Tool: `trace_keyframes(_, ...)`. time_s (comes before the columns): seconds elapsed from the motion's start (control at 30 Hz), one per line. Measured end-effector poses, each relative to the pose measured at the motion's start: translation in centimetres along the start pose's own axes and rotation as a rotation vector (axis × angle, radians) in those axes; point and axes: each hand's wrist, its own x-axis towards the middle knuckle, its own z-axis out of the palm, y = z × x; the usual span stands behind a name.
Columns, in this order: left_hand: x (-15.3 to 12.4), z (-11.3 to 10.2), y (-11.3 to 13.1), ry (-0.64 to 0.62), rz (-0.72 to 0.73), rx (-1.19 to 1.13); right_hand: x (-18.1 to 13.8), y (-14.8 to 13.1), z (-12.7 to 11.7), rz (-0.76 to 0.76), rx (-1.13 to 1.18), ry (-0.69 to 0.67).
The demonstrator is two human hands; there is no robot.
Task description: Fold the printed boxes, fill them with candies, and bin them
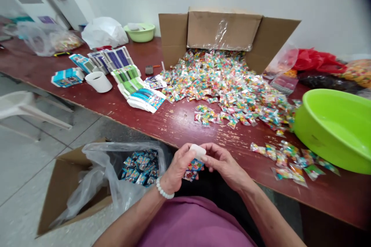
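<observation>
Between my hands, just off the table's front edge, is a small blue printed candy box [193, 165] with its white end flap raised. My left hand [175, 168], a pale bead bracelet at its wrist, is wrapped round the box. At the flap, my right hand [224, 162] has its thumb and fingers closed on the box's upper edge. Behind them, small wrapped candy packets [214, 81] spill in a heap from a cardboard box [223, 29] lying on its side. Stacks of flat blue, green and purple cartons [147, 98] lie at the left of the heap.
A large green basin [333, 139] stands on the right of the red table [174, 123], with loose packets in front of it. Below left, a lined carton [69, 185] holds filled blue boxes. A white cup [98, 82] and a plastic stool [26, 104] are at left.
</observation>
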Motion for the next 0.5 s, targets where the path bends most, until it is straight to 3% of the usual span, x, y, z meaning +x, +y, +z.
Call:
trace_keyframes(0.1,-0.1,0.6,-0.8,0.046,-0.022,-0.054,-0.2,1.1,0.6,-0.054,-0.043,0.097)
trace_keyframes(0.2,0.2,0.6,-1.7,0.001,-0.120,-0.248,-0.6,1.7,0.5,-0.246,-0.267,0.213)
trace_keyframes(0.3,0.6,0.3,-2.3,-0.046,-0.191,-0.380,-0.9,1.9,0.0,-0.415,-0.509,0.181)
trace_keyframes(0.5,0.4,0.1,-2.7,0.014,-0.102,-0.200,-0.7,2.6,-0.8,-0.277,-0.562,0.111)
